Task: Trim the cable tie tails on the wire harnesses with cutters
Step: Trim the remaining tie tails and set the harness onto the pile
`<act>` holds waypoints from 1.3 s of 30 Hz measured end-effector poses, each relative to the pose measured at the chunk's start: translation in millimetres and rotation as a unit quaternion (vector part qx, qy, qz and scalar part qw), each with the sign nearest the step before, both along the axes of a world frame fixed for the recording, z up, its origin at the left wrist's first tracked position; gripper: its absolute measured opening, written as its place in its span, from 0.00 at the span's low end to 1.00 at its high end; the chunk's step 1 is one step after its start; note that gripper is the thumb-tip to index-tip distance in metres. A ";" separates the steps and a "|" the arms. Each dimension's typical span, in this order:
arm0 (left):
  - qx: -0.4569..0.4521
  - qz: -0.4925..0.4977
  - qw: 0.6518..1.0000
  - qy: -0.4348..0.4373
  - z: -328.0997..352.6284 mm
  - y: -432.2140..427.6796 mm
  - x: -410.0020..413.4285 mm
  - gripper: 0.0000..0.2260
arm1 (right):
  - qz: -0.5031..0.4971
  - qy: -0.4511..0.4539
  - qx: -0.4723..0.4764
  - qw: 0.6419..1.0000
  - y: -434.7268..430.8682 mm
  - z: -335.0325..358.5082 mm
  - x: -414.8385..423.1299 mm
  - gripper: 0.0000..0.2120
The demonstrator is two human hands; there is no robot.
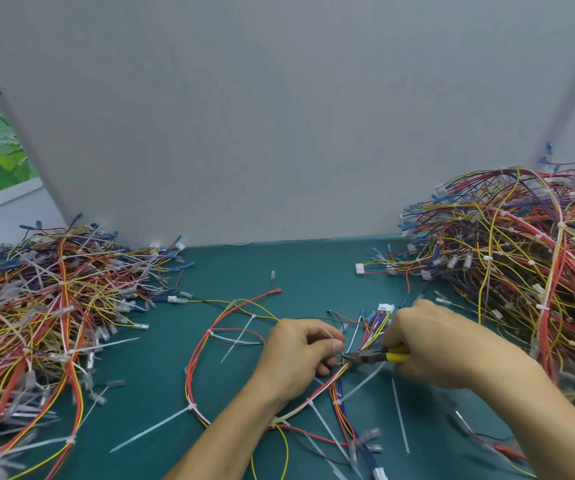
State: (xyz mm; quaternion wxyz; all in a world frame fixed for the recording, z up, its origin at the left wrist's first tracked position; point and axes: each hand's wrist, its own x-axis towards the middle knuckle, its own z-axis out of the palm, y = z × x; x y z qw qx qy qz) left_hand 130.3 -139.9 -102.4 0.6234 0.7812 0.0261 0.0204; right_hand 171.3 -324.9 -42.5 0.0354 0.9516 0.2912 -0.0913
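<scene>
Fingers (329, 337) of left hand (296, 355): pinching multicoloured wire harness (371, 337) just beside yellow-handled steel cutters (365, 357); right hand (428, 348) curled round handles. Harness piles (54, 306) flank teal mat (244, 271).

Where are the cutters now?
Head view, lower right of centre: the right hand holds the cutters, tip at the harness beside the left hand.

1 head view — forward, down, close

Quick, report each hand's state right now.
Left hand: pinches the wire harness.
Right hand: grips the yellow-handled cutters, tips at the harness.
</scene>
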 end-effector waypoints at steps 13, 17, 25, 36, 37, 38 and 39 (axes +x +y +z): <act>-0.024 0.004 1.000 -0.003 -3.4 3.6 2.7 0.09 | 0.015 0.003 0.017 1.000 0.9 -8.9 3.3 0.02; -0.058 0.025 0.998 -0.006 -3.1 5.3 1.8 0.08 | 0.001 -0.006 0.017 1.000 1.3 -8.0 4.2 0.07; -0.159 0.069 0.985 0.019 17.5 18.4 2.4 0.14 | -0.009 -0.008 0.066 0.998 2.9 -3.9 3.6 0.08; 0.269 -0.131 0.943 -0.145 27.1 8.7 -40.1 0.09 | -0.028 0.017 0.147 0.989 6.2 -1.0 -8.5 0.21; 0.306 -0.142 0.929 -0.153 22.4 8.1 -40.6 0.11 | -0.033 0.012 0.160 0.987 6.2 -0.5 -8.3 0.19; 0.332 -0.145 0.919 -0.156 16.9 7.6 -40.5 0.12 | -0.037 0.004 0.166 0.985 6.0 0.8 -8.5 0.17; 0.350 -0.143 0.913 -0.156 11.7 7.1 -39.7 0.13 | -0.038 -0.008 0.171 0.984 5.5 1.4 -8.5 0.15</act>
